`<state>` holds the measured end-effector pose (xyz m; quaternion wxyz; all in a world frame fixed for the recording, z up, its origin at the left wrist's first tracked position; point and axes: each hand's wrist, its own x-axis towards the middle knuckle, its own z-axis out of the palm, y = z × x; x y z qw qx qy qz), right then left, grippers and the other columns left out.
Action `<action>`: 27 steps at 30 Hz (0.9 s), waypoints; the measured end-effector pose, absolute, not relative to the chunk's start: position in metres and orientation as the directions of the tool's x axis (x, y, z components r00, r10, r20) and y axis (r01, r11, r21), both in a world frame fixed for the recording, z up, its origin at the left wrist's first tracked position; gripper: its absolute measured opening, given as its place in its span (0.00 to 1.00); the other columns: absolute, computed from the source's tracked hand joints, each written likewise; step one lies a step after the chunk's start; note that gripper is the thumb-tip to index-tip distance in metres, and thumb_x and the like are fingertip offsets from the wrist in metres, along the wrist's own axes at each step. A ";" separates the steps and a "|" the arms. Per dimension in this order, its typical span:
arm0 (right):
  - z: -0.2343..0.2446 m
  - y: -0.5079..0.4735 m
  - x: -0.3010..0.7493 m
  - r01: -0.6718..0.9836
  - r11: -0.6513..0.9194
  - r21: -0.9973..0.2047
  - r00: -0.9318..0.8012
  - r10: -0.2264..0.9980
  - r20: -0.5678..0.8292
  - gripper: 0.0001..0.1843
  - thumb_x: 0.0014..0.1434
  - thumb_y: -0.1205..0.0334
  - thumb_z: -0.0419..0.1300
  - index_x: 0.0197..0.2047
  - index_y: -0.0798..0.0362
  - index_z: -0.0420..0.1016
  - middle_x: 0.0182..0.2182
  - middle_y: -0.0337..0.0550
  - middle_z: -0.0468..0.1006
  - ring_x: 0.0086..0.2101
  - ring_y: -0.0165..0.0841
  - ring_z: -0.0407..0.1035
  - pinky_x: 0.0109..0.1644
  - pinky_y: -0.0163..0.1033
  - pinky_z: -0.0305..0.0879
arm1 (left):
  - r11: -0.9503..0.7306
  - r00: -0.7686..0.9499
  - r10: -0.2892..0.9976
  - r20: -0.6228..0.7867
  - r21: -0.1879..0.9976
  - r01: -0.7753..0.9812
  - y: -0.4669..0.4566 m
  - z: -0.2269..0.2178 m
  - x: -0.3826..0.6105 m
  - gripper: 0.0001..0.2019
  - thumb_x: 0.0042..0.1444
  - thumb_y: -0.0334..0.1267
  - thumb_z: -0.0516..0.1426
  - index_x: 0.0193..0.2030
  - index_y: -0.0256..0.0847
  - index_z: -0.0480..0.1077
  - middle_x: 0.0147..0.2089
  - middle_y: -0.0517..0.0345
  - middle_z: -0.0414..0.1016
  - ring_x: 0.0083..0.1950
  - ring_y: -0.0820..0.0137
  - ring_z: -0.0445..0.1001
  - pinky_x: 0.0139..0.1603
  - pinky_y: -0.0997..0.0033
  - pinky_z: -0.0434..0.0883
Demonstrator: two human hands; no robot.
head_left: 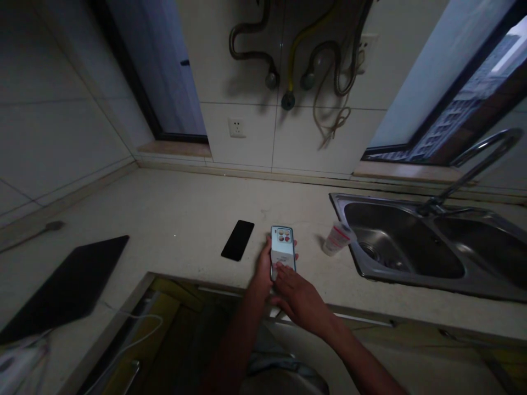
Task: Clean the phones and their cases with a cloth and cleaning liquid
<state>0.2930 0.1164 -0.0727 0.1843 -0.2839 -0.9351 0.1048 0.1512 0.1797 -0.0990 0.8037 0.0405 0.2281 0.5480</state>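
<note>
A light-blue phone [282, 247] with its camera side up is held just above the pale countertop [173, 219]. My left hand [263, 271] wraps round its left edge, with fingertips showing past the right edge. My right hand [297, 296] rests its fingers on the phone's lower end. A second phone [237, 240], black and flat, lies on the counter a little to the left, apart from both hands.
A small white bottle with a red label [337, 238] stands right of the phone, beside the steel sink [411, 241] with its curved tap [473, 170]. A black slab [69, 285] lies at the left. A wall socket [236, 128] and hoses [313, 60] hang behind.
</note>
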 end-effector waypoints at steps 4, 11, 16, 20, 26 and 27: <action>-0.069 0.116 0.299 0.572 0.784 -0.241 -0.742 0.620 0.254 0.25 0.64 0.59 0.61 0.61 0.61 0.71 0.62 0.60 0.69 0.62 0.47 0.63 0.67 0.54 0.62 | 0.400 0.297 0.898 -0.324 0.324 -0.857 0.179 -0.096 0.156 0.30 0.63 0.59 0.49 0.60 0.38 0.70 0.50 0.40 0.79 0.40 0.58 0.81 0.39 0.61 0.77; -0.081 0.114 0.300 0.687 0.707 -0.170 -0.677 0.707 0.204 0.27 0.64 0.57 0.61 0.62 0.63 0.70 0.62 0.62 0.69 0.62 0.50 0.63 0.67 0.59 0.59 | 0.331 0.219 0.921 -0.321 0.353 -0.875 0.181 -0.101 0.151 0.30 0.65 0.59 0.46 0.56 0.33 0.72 0.45 0.41 0.81 0.38 0.60 0.81 0.42 0.60 0.77; -0.087 0.137 0.287 0.751 0.625 -0.212 -0.594 0.780 0.197 0.35 0.66 0.49 0.57 0.65 0.70 0.63 0.65 0.71 0.60 0.66 0.55 0.54 0.69 0.64 0.50 | 0.379 0.216 0.887 -0.408 0.376 -0.846 0.181 -0.105 0.157 0.29 0.64 0.55 0.51 0.57 0.30 0.72 0.46 0.40 0.81 0.48 0.56 0.80 0.55 0.58 0.73; -0.088 0.170 0.274 0.797 0.503 -0.334 -0.460 0.864 0.202 0.39 0.68 0.45 0.50 0.69 0.70 0.57 0.68 0.72 0.52 0.69 0.56 0.45 0.69 0.70 0.40 | 0.379 0.213 0.890 -0.404 0.394 -0.837 0.177 -0.109 0.162 0.25 0.62 0.51 0.55 0.59 0.36 0.73 0.52 0.45 0.80 0.57 0.55 0.76 0.62 0.57 0.67; -0.087 0.180 0.248 0.716 0.535 -0.448 -0.480 0.843 0.241 0.35 0.71 0.48 0.46 0.71 0.64 0.53 0.69 0.68 0.51 0.70 0.53 0.42 0.69 0.69 0.38 | 0.253 0.159 0.952 -0.261 0.385 -0.888 0.173 -0.114 0.164 0.26 0.64 0.54 0.52 0.61 0.42 0.71 0.60 0.50 0.74 0.64 0.57 0.69 0.67 0.56 0.63; -0.087 0.177 0.245 0.702 0.547 -0.456 -0.485 0.836 0.257 0.35 0.70 0.48 0.47 0.71 0.65 0.53 0.69 0.68 0.51 0.70 0.52 0.42 0.69 0.68 0.38 | 0.241 0.150 0.956 -0.252 0.384 -0.892 0.172 -0.113 0.164 0.25 0.64 0.53 0.51 0.62 0.42 0.70 0.60 0.50 0.74 0.64 0.57 0.69 0.67 0.56 0.63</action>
